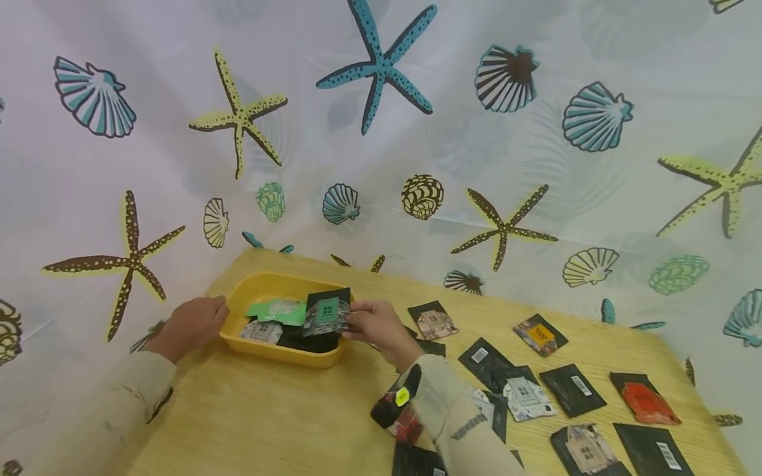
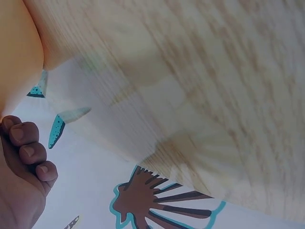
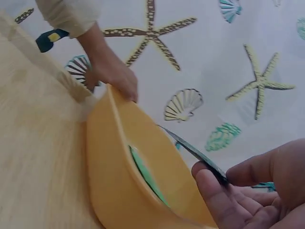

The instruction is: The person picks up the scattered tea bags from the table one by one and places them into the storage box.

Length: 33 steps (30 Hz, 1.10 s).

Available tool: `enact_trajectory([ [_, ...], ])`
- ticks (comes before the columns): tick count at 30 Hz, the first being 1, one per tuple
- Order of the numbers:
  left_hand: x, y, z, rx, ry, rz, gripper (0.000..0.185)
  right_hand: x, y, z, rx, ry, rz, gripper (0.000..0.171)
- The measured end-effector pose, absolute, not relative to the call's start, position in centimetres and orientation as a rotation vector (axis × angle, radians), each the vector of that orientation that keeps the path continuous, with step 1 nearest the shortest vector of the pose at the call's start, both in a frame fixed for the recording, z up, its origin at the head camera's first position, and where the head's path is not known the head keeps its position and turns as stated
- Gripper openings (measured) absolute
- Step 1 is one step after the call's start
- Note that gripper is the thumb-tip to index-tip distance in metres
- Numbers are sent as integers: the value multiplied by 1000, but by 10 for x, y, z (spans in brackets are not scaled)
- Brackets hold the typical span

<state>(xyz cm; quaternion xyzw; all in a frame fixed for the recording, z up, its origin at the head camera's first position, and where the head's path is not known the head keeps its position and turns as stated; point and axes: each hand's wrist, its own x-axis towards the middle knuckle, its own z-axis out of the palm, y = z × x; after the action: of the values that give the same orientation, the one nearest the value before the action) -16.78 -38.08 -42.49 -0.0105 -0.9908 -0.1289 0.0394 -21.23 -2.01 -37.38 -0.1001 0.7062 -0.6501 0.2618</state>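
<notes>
My right hand (image 1: 381,327) pinches a flat black sachet (image 1: 329,312) with a green label between thumb and fingers. The right wrist view shows this sachet (image 3: 202,157) edge-on above the yellow plastic bin (image 3: 107,162). Beneath it in the bin (image 1: 280,354) lie a bright green packet (image 1: 278,312), a sachet with a pale label (image 1: 262,331) and dark packets. At the bin's left end, my left hand (image 1: 192,324) holds the rim. Its fingers (image 2: 29,152) are curled beside the bin wall (image 2: 19,52) in the left wrist view; the thumb is hidden there.
Several black sachets lie spread over the wooden table (image 1: 250,423) to the right, one with a red label (image 1: 647,402) and one with an orange label (image 1: 540,334). Some lie under my right forearm. A curtain (image 1: 417,152) printed with shells and starfish hangs behind the table.
</notes>
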Motion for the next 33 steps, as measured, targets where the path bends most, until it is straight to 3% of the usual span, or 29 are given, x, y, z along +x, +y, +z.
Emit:
enact_trajectory([
  [20,-182,-365,-432,-99,-3036,-350,33,-193,-95,-387,-328,2188,-1578,50],
  [27,-178,-367,-431,-94,-3043,-296,32,-190,-78,-384,-406,2340,-1483,49],
  [33,-170,-380,-426,-80,-3031,-248,32,-191,-23,-366,-475,2394,-1491,45],
])
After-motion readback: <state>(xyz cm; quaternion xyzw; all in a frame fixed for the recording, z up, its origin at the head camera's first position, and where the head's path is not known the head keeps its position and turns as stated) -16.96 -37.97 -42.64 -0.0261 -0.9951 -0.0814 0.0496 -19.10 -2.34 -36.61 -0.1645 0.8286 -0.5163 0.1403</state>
